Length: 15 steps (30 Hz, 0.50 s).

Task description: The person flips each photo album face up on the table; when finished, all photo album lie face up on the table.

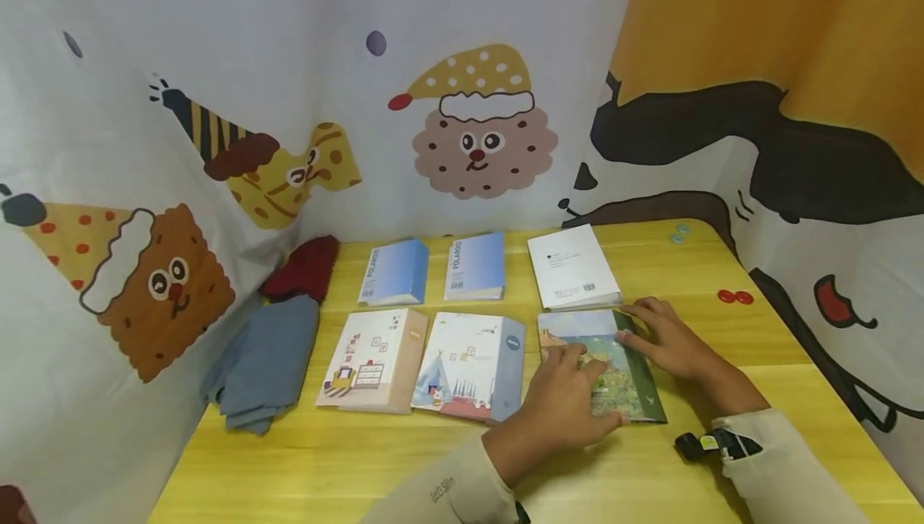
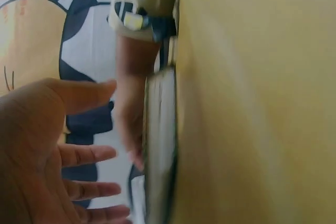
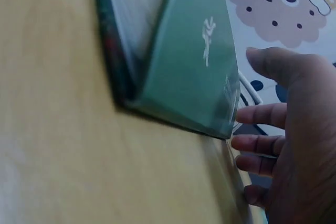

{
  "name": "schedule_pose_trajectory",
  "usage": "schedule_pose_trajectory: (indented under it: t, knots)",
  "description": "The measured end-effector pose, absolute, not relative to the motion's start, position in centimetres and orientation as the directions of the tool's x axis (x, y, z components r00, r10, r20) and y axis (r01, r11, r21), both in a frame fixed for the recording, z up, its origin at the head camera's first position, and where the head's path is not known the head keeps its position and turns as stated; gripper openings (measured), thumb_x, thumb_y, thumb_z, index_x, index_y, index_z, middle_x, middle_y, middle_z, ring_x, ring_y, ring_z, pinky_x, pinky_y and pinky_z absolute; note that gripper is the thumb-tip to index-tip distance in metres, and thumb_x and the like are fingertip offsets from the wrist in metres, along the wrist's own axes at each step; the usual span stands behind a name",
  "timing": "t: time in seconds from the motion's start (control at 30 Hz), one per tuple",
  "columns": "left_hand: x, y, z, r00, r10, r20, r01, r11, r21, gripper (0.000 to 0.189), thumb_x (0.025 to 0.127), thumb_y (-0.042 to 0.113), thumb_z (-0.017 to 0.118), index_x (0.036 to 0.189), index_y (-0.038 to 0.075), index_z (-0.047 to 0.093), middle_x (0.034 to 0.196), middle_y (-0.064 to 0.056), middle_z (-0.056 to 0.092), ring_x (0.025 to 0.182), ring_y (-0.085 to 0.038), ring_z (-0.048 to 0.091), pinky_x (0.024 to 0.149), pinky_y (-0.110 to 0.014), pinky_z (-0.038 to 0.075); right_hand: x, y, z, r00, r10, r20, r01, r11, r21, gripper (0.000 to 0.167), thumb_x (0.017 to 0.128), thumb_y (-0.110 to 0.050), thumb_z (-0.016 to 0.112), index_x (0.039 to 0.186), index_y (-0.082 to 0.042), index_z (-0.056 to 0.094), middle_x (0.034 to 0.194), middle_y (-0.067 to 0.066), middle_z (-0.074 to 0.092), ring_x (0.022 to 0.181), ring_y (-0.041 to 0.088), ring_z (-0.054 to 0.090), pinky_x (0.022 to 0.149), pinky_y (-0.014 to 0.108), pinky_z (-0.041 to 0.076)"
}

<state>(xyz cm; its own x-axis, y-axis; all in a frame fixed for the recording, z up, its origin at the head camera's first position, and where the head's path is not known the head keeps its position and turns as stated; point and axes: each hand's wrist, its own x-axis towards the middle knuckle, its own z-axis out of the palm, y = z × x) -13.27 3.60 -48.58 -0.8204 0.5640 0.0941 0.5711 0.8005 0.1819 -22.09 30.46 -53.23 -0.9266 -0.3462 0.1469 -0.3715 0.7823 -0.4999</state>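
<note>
A photo album with a landscape cover and a green spine (image 1: 641,367) lies at the front right of the table. Over its cover and left side is my left hand (image 1: 559,404), fingers spread. My right hand (image 1: 667,341) is at the album's upper right edge with loosely bent fingers. In the left wrist view the left hand (image 2: 37,145) stands apart from the album's page edges (image 2: 161,119). The right wrist view has the green spine (image 3: 191,61) facing the right hand (image 3: 299,114), whose fingertips are close to it. Whether they touch is unclear.
Behind lies a white album (image 1: 573,267). To its left are two blue albums (image 1: 390,271) (image 1: 472,267). Two illustrated albums (image 1: 368,359) (image 1: 462,367) lie in front of those. A blue-grey cloth (image 1: 270,363) and dark red cloth (image 1: 303,267) sit left; small red pieces (image 1: 735,297) lie right.
</note>
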Motion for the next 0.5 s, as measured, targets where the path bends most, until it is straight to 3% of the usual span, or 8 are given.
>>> schedule_pose_trajectory:
  t: [0.2, 0.5]
  knots:
    - [-13.1, 4.3, -50.2, -0.825, 0.550, 0.134, 0.566, 0.800, 0.200, 0.070, 0.092, 0.077, 0.070, 0.148, 0.035, 0.065, 0.155, 0.001, 0.057, 0.139, -0.024, 0.055, 0.111, -0.040, 0.054, -22.0, 30.8, -53.8, -0.928, -0.329, 0.173, -0.369, 0.758, -0.537, 0.058, 0.109, -0.033, 0.069, 0.157, -0.003, 0.057, 0.146, 0.022, 0.053, 0.136, 0.046, 0.045, 0.104, 0.077, 0.044]
    - [-13.3, 4.5, -51.9, -0.829, 0.540, 0.149, 0.559, 0.778, 0.287, 0.061, 0.095, 0.069, 0.070, 0.147, 0.037, 0.064, 0.155, 0.002, 0.052, 0.139, -0.020, 0.044, 0.105, -0.038, 0.044, -21.9, 30.9, -54.0, -0.933, -0.318, 0.169, -0.358, 0.757, -0.547, 0.055, 0.108, -0.030, 0.071, 0.154, -0.002, 0.060, 0.146, 0.023, 0.054, 0.135, 0.046, 0.045, 0.103, 0.076, 0.043]
